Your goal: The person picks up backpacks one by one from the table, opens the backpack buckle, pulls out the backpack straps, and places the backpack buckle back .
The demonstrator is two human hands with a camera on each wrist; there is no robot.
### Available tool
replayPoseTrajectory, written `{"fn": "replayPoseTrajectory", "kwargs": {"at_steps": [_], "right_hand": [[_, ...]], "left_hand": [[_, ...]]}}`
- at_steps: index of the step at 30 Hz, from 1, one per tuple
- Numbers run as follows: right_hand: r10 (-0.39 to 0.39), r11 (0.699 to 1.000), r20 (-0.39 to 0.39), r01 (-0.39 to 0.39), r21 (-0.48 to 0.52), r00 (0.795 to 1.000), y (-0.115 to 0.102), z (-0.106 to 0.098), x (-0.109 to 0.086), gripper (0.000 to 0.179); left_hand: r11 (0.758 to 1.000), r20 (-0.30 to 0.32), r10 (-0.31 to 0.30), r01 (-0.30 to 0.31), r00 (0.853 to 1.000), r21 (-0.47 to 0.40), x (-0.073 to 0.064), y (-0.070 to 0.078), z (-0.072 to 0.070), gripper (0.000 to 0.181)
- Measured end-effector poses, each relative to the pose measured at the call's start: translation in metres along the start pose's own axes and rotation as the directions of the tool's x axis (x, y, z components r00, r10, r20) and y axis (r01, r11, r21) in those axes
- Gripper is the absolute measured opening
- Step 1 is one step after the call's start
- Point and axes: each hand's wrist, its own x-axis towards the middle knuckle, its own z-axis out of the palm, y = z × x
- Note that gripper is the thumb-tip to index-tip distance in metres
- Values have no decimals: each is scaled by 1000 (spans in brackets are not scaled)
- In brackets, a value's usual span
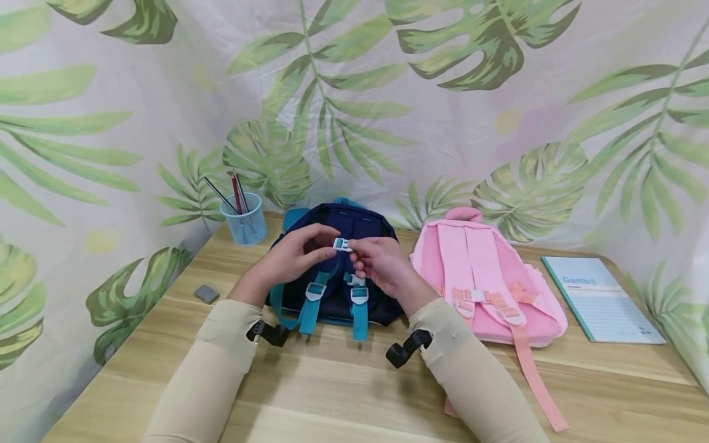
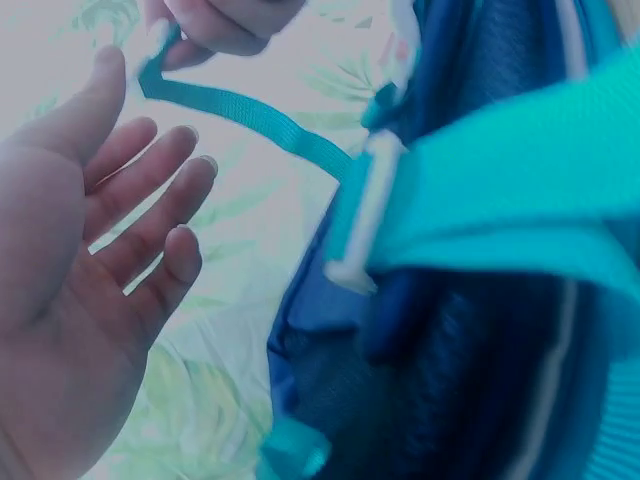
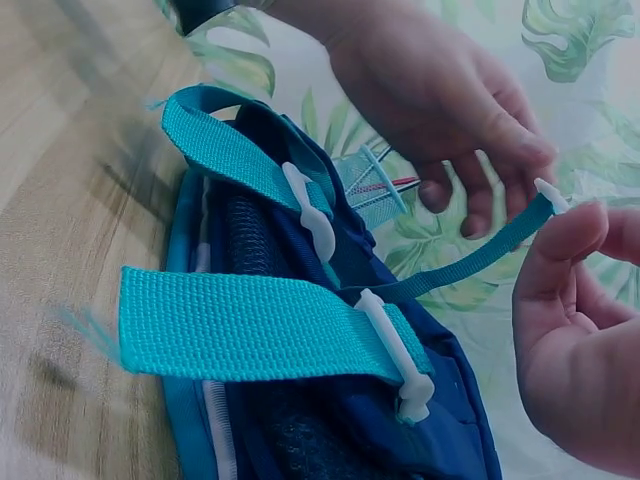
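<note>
My right hand (image 1: 384,264) pinches a white plastic buckle (image 1: 341,245) between thumb and fingers, lifted above a navy backpack (image 1: 327,216). From the buckle a narrow teal strap (image 3: 450,278) runs down to the bag. My left hand (image 1: 290,257) is at the buckle's left side, its thumb and fingertips close by; in the left wrist view its fingers are spread and relaxed. Two wide teal shoulder straps (image 3: 230,325) pass through white adjusters (image 3: 393,340) on the bag. Another white buckle piece (image 1: 354,281) lies lower on the bag, near the right adjuster.
A pink backpack (image 1: 454,246) lies to the right, its orange strap (image 1: 534,375) trailing over the wooden table (image 1: 327,394). Beyond it is a notebook (image 1: 604,301). At back left stands a blue pen cup (image 1: 247,224) with pencils; a grey eraser-like block (image 1: 207,294) lies nearer.
</note>
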Motion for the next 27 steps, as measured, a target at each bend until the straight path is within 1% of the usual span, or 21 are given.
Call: {"fn": "replayPoseTrajectory", "kwargs": {"at_steps": [2, 5, 8, 12, 16, 20, 27], "right_hand": [[-5, 1000, 5, 5, -23, 1000, -1, 0, -1, 20], [-14, 999, 17, 14, -31, 1000, -1, -1, -2, 23], [-22, 1000, 14, 22, -17, 1000, 0, -1, -2, 26], [-45, 999, -7, 45, -15, 999, 4, -3, -1, 30], [-72, 994, -11, 71, -77, 997, 10, -6, -1, 32], [-98, 988, -19, 95, -119, 995, 12, -5, 0, 30], [-111, 990, -40, 106, -94, 993, 14, -3, 2, 28]], "left_hand": [[1000, -8, 24, -24, 1000, 14, 2, 4, 0, 32], [998, -26, 34, -32, 999, 48, 3, 6, 0, 24], [998, -46, 24, -22, 999, 59, 2, 7, -1, 21], [999, -61, 9, -6, 998, 46, 1, 6, -1, 21], [999, -66, -9, 12, 998, 41, 1, 4, 0, 21], [999, -66, -16, 18, 998, 41, 1, 3, 1, 21], [999, -58, -18, 20, 998, 35, 2, 3, 1, 21]]}}
